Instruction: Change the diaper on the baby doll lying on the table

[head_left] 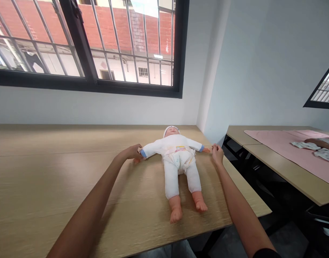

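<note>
A baby doll [172, 147] lies on its back on the wooden table, head toward the wall and feet toward me. It wears a white suit with blue cuffs, a white cap [171, 128] and a diaper [179, 158] around its hips. Both its arms are spread out to the sides. My left hand [134, 152] is closed around the blue cuff of the sleeve on the left. At the other side, my right hand [218, 154] has its fingers curled together at the doll's fingertips; whether it grips them I cannot tell.
The wooden table [59, 186] meets the wall below a barred window [126, 46]. Across a gap on the right stands another table with a pink cloth [277, 143]. Another person's hand [314, 142] rests there by white patterned cloth pieces [325, 154].
</note>
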{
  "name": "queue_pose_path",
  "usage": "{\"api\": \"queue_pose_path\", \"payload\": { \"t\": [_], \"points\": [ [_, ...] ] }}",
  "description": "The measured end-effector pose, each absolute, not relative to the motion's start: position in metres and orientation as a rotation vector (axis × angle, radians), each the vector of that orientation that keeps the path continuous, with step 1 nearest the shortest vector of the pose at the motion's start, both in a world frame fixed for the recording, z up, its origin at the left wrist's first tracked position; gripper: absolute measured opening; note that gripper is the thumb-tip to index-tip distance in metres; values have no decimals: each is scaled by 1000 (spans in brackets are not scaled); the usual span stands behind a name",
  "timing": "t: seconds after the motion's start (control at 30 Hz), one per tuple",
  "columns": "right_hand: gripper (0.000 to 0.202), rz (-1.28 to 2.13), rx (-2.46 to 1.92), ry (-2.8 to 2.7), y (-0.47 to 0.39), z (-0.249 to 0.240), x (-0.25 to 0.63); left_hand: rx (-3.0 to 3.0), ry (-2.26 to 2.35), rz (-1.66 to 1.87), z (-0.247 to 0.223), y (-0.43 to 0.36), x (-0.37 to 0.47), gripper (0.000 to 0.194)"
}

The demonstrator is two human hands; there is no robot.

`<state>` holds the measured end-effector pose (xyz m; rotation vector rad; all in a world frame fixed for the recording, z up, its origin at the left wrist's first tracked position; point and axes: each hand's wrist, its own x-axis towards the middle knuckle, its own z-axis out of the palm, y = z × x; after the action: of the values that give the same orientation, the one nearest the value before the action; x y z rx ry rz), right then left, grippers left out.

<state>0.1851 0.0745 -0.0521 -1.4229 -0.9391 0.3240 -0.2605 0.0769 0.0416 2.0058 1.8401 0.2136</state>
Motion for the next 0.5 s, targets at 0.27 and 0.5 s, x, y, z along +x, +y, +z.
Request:
{"api": "queue_pose_path", "payload": {
  "t": [0.27,0.5],
  "points": [
    [42,422,-1444,-872,76,-50,182,1935,1798,195,39,78,-263,72],
    [43,476,-1432,-837,64,-41,177,1945,1886,270,43,76,-263,81]
  ]
}}
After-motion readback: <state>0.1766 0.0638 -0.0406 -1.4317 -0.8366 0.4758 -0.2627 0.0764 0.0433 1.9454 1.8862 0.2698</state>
